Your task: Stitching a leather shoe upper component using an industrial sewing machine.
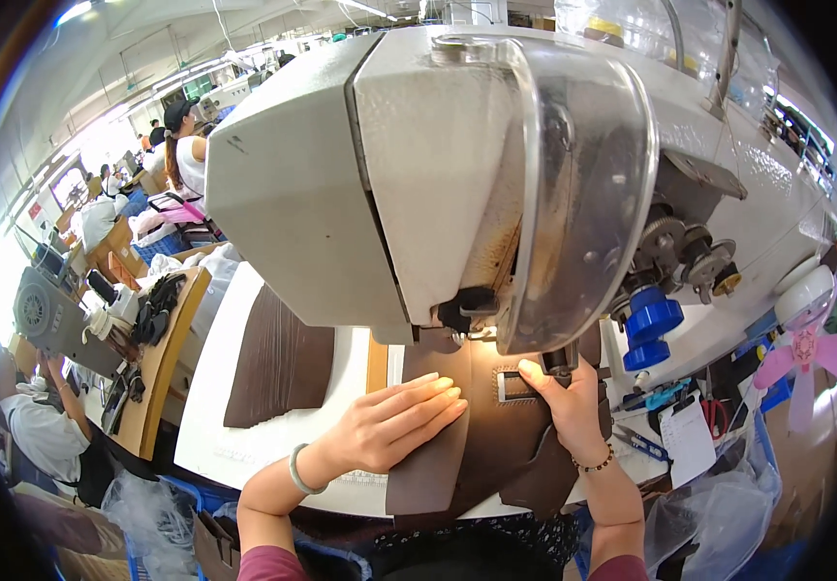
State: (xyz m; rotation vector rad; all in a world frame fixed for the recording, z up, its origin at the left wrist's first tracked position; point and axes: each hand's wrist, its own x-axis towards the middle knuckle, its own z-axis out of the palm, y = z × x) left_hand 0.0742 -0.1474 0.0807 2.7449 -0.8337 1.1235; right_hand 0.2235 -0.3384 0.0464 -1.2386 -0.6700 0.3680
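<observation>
A large pale sewing machine (380, 184) fills the upper middle, its lamp lighting brown leather panels (481, 436) on the white bed. My left hand (389, 423) lies on the leather, left of the needle area, its fingers stretched out and side by side. On the right, my right hand (573, 407) grips the leather, thumb pressed beside a small stitched rectangular window (515, 386); its other fingers are partly hidden near the presser foot (560, 360). The needle point cannot be made out. A stack of dark brown leather pieces (281, 363) rests left of my left hand.
Blue knobs (651, 324) jut from the machine's right side. Further right are red-handled scissors (716, 416), a paper sheet (687, 441) and a pink fan (806, 358). A wooden-edged table (171, 373) stands left, with a co-worker (46, 426) beyond it. Plastic bags hang below the bed.
</observation>
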